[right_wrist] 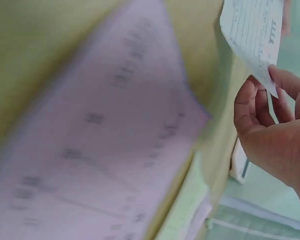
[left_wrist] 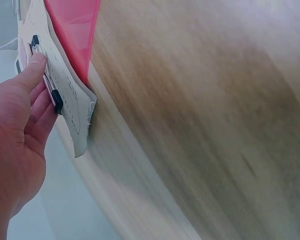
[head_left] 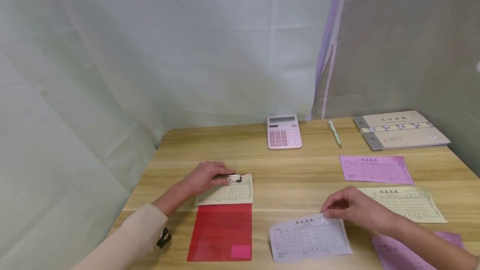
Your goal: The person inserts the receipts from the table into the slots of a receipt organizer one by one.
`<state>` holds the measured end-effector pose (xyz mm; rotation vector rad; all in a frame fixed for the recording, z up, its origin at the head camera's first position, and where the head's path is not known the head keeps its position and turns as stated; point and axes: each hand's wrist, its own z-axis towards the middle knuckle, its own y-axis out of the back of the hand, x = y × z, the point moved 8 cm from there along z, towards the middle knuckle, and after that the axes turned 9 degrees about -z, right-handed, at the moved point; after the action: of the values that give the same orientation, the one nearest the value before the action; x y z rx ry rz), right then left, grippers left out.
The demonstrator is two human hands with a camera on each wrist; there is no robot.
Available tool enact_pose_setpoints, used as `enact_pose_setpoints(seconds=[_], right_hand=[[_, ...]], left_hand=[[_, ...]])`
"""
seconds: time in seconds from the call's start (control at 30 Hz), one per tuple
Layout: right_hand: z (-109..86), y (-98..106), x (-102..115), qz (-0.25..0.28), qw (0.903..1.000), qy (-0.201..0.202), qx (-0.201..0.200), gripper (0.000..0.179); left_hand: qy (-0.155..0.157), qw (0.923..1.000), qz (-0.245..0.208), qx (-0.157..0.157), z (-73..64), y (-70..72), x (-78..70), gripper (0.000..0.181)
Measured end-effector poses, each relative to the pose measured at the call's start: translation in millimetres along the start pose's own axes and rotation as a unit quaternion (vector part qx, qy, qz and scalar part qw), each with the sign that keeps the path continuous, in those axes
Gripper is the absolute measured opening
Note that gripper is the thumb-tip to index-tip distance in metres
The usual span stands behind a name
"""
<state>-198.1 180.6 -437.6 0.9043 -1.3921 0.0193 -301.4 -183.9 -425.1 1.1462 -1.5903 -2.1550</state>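
Observation:
My left hand [head_left: 206,177] grips the metal clip [head_left: 228,177] at the top of a red clipboard [head_left: 221,230]. In the left wrist view the thumb lies on the clip [left_wrist: 49,82] and the fingers are behind it. A cream printed form [head_left: 240,193] lies over the board's upper part, its corner curling past the edge. My right hand [head_left: 352,209] pinches the top right corner of a white printed form [head_left: 309,236] between thumb and fingertips. That sheet is tilted, with its held corner raised, to the right of the clipboard. Whether its lower edge touches the table cannot be seen clearly.
On the right lie a purple form [head_left: 376,169], a cream form [head_left: 405,203] and another purple form [head_left: 397,253], partly under the right forearm. Behind are a pink calculator [head_left: 284,132], a pen [head_left: 334,132] and a binder [head_left: 403,130]. A small black object [head_left: 163,238] sits by the left sleeve.

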Motion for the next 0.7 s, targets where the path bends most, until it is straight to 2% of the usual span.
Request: enact_pose_setpoints(seconds=[0.2,0.4,0.5,0.7], right_hand=[[24.5,12,14,-0.024,0.9979,-0.046,-0.039,0.006],[53.6,17,19,-0.037,0.9934,-0.094,-0.054,0.006],[67.1,17,18,-0.044,0.9930,-0.093,-0.058,0.005],[83.0,18,14,-0.072,0.9926,-0.066,-0.072,0.004]], left_hand=[[-0.005,1.0000,0.005,-0.003,0.6,-0.6,-1.1,0.038],[-0.003,0.9998,0.018,0.000,0.4,1.9,-4.8,0.038],[0.000,0.9997,0.024,0.001,-0.2,2.4,-6.9,0.038],[0.010,0.9996,0.027,0.003,-0.9,1.6,-8.2,0.038]])
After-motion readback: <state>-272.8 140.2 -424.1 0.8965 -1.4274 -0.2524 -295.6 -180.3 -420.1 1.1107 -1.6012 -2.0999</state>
